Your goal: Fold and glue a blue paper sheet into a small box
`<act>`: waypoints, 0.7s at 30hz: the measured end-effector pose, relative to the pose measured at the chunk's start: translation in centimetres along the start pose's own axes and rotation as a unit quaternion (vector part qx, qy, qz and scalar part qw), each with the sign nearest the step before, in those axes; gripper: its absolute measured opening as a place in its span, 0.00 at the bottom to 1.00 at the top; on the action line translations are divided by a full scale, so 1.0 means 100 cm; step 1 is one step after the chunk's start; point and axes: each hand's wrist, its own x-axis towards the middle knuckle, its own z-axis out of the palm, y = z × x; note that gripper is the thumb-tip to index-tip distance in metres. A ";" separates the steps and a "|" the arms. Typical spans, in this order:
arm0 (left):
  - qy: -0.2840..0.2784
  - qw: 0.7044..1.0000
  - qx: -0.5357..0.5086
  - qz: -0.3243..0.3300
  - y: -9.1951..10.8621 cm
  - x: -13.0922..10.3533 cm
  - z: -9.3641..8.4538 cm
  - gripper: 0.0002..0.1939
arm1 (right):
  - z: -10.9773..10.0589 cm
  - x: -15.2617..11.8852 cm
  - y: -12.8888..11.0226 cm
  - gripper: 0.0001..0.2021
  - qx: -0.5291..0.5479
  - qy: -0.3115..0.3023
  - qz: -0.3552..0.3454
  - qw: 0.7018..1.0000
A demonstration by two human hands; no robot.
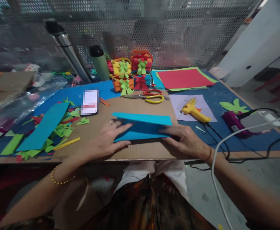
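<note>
A folded sheet of blue paper (144, 127) lies on the cardboard in front of me, its far flap raised along a lengthwise crease. At its left end my left hand (112, 135) grips it, with the index finger inside the fold and the thumb by the near edge. My right hand (181, 139) holds the right end the same way, its fingertips blurred and partly hidden in the fold. Beyond the paper lie scissors (154, 97) with red and yellow handles. To the right, a yellow glue gun (193, 110) rests on a lilac sheet (208, 102).
Small paper gift bags (123, 84) with bows stand at the back, beside a green bottle (100, 64) and a steel flask (70, 51). Paper scraps (63, 129) and a phone (89, 102) lie left. Coloured sheets (185, 78) sit back right; a white cable (215, 169) crosses my right forearm.
</note>
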 end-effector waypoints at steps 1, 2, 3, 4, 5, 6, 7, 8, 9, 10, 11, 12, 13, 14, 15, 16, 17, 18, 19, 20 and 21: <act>-0.010 1.000 -0.011 -0.014 -0.001 0.005 -0.004 0.34 | -0.003 0.003 0.001 0.18 -0.002 -0.007 0.013 1.000; -0.017 0.999 -0.029 -0.023 -0.002 0.010 -0.007 0.36 | -0.005 0.006 0.003 0.21 -0.007 -0.009 0.024 1.000; -0.022 0.998 -0.055 -0.031 -0.003 0.014 -0.009 0.34 | -0.006 0.009 0.005 0.24 -0.013 -0.010 0.035 0.999; -0.023 0.995 -0.088 -0.040 -0.004 0.019 -0.011 0.31 | -0.006 0.012 0.006 0.24 -0.018 -0.013 0.048 0.999; -0.012 0.990 -0.125 -0.058 -0.004 0.022 -0.011 0.28 | -0.005 0.015 0.008 0.22 -0.024 -0.013 0.067 0.997; 0.007 0.983 -0.161 -0.085 -0.004 0.025 -0.011 0.26 | -0.003 0.017 0.010 0.20 -0.033 -0.004 0.091 0.995; 0.030 0.975 -0.189 -0.115 -0.004 0.027 -0.009 0.24 | -0.001 0.020 0.011 0.18 -0.047 0.013 0.118 0.992; 0.055 0.966 -0.206 -0.145 -0.004 0.029 -0.007 0.22 | 0.003 0.022 0.012 0.17 -0.064 0.036 0.143 0.987; 0.076 0.960 -0.211 -0.168 -0.005 0.030 -0.003 0.20 | 0.006 0.024 0.013 0.17 -0.081 0.061 0.161 0.982; 0.095 0.957 -0.206 -0.183 -0.005 0.031 0.000 0.18 | 0.009 0.026 0.013 0.18 -0.094 0.085 0.172 0.977; 0.109 0.956 -0.196 -0.187 -0.005 0.031 0.004 0.17 | 0.012 0.027 0.013 0.18 -0.103 0.104 0.178 0.973; 0.116 0.958 -0.184 -0.185 -0.006 0.032 0.008 0.16 | 0.015 0.027 0.012 0.19 -0.107 0.116 0.181 0.971; 0.119 0.960 -0.177 -0.179 -0.007 0.033 0.011 0.16 | 0.016 0.027 0.011 0.18 -0.108 0.122 0.182 0.970; 0.117 0.963 -0.175 -0.169 -0.007 0.033 0.014 0.16 | 0.017 0.027 0.009 0.17 -0.109 0.120 0.180 0.970; 0.109 0.966 -0.175 -0.156 -0.008 0.033 0.016 0.16 | 0.017 0.026 0.008 0.17 -0.111 0.113 0.176 0.972; 0.101 0.969 -0.176 -0.142 -0.008 0.033 0.018 0.17 | 0.017 0.024 0.007 0.18 -0.114 0.102 0.169 0.974; 0.094 0.971 -0.175 -0.129 -0.008 0.033 0.019 0.17 | 0.017 0.023 0.007 0.18 -0.117 0.091 0.161 0.976; 0.090 0.974 -0.173 -0.118 -0.008 0.033 0.019 0.17 | 0.017 0.021 0.007 0.18 -0.120 0.083 0.156 0.977; 0.086 0.975 -0.170 -0.110 -0.008 0.032 0.019 0.17 | 0.018 0.019 0.008 0.17 -0.123 0.080 0.155 0.977; 0.083 0.977 -0.167 -0.107 -0.007 0.031 0.019 0.17 | 0.019 0.017 0.009 0.15 -0.125 0.083 0.161 0.976; 0.079 0.977 -0.165 -0.108 -0.007 0.031 0.018 0.17 | 0.020 0.015 0.011 0.14 -0.123 0.089 0.171 0.974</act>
